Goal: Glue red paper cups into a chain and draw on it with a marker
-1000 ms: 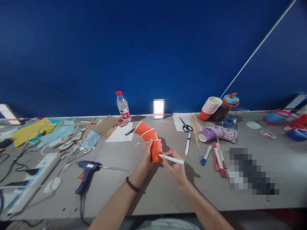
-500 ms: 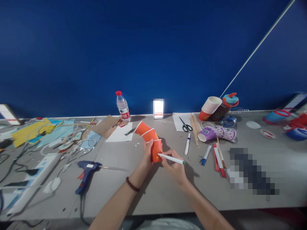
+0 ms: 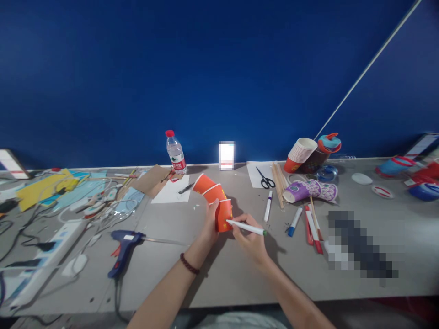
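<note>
A curved chain of orange paper cups (image 3: pixel 212 194) with white rims is in my left hand (image 3: pixel 210 224), which grips the nearest cup from its left side. The fingers behind the cup are hidden. My right hand (image 3: pixel 251 240) pinches a white marker (image 3: pixel 248 227) with a green end pointing right. The marker's tip meets the lower right side of the nearest cup, close to a small yellow print. Whether it leaves a line I cannot tell.
Left lie a blue glue gun (image 3: pixel 125 249), a power strip (image 3: pixel 48 265) and tangled cables. A water bottle (image 3: pixel 176 155) stands behind. Right are scissors (image 3: pixel 265 179), wooden sticks (image 3: pixel 278 185), several markers (image 3: pixel 313 230), purple cups (image 3: pixel 310 190) and a cup stack (image 3: pixel 300 154).
My right hand and the marker have shifted very slightly to the right. The orange cups and my left hand look the same.
</note>
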